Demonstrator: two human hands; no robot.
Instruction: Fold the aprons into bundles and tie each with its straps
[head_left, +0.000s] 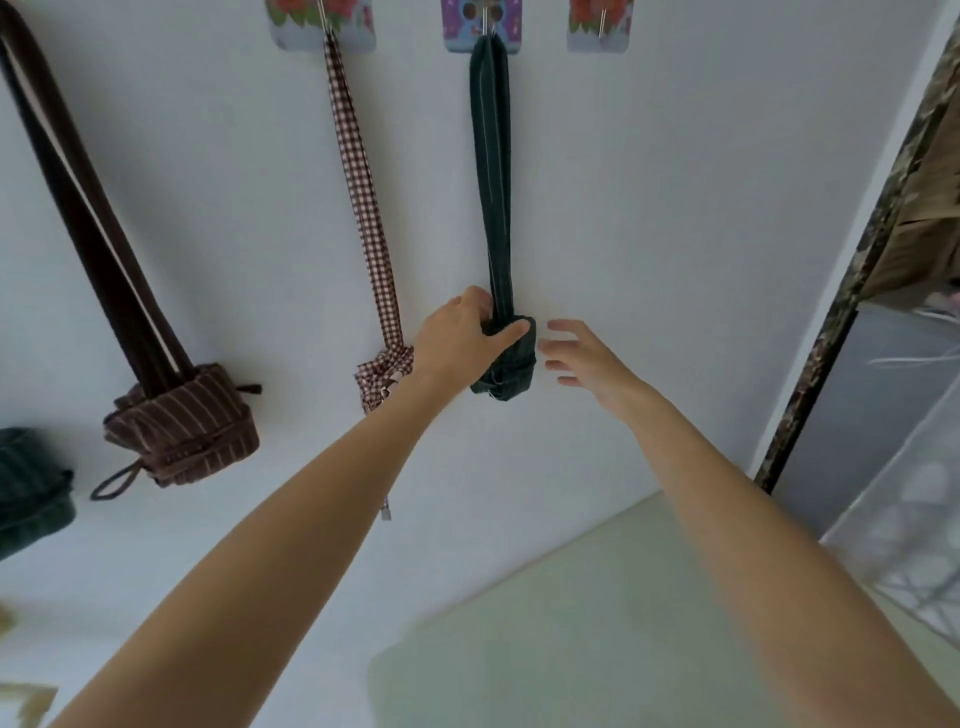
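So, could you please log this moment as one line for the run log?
left hand: grips green bundle | right hand: open beside it | bundle hangs from hook

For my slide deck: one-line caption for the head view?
Left hand grips the hanging dark green apron bundle; right hand open beside it.

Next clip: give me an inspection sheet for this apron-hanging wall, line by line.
Surface: white wall with decorated hooks.
Job's things: dark green apron bundled, hanging from the middle hook; checked apron and brown striped apron hang bundled to its left.
Clutter: another dark green bundle at the left edge.
Grippers: left hand grips the green bundle; right hand open beside it, not touching.
Cables: nothing seen.
Surroundings: pale green surface below; patterned frame at right.
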